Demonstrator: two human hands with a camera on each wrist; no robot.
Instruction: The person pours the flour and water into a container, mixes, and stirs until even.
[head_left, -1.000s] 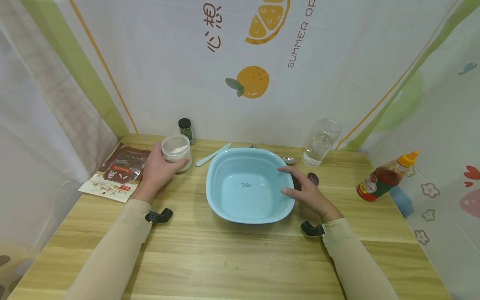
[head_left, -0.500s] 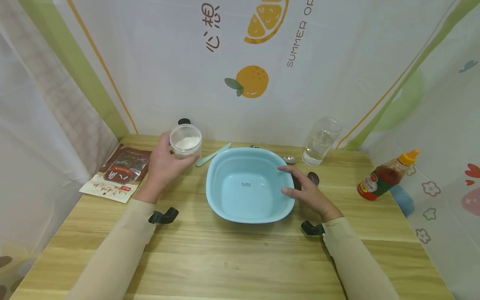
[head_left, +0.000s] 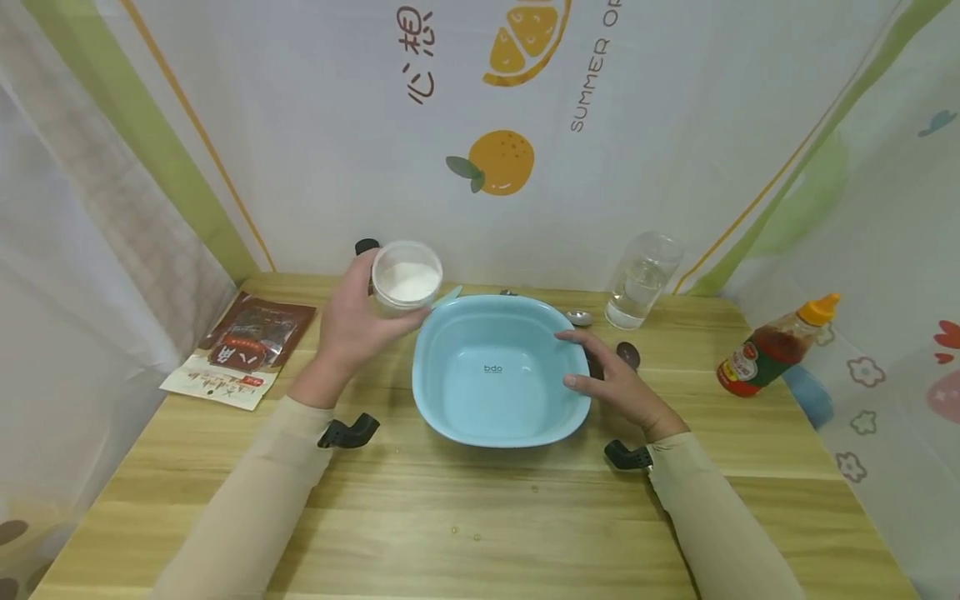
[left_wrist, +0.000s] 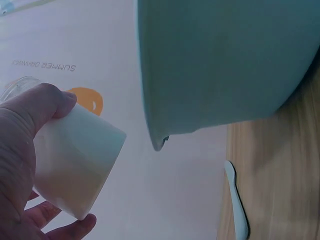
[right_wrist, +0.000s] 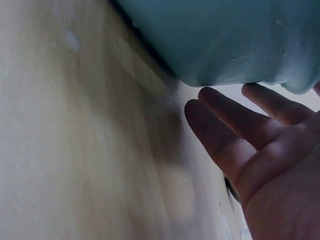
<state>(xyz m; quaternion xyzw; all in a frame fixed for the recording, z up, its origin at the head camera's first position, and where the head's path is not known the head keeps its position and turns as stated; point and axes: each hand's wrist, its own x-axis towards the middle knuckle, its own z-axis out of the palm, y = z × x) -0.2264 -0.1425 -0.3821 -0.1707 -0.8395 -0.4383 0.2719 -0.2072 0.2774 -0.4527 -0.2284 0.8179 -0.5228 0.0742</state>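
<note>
My left hand (head_left: pixel 352 321) grips a clear plastic jar (head_left: pixel 407 279) of white powder, lidless, thumb on the near side. The left wrist view shows the jar (left_wrist: pixel 80 155) in the air, tilted, beside the outer wall of a light blue basin (left_wrist: pixel 215 65). In the head view the jar is just left of the basin's back-left rim (head_left: pixel 429 321). My right hand (head_left: pixel 618 387) holds the basin's right rim, thumb and index finger over the edge. In the right wrist view its other fingers (right_wrist: pixel 220 130) extend along the basin's outside.
A brown spice packet (head_left: pixel 247 346) lies at left, and a black-capped bottle (head_left: pixel 367 247) stands partly hidden behind the jar. Behind the basin are a pale knife (left_wrist: pixel 237 205) and a metal spoon (head_left: pixel 579 318). A glass of water (head_left: pixel 637 287) and a red sauce bottle (head_left: pixel 772 350) stand at right.
My left hand has lifted the jar from beside the spice packet and carried it right, toward the basin's back-left corner. The right hand and basin have stayed put.
</note>
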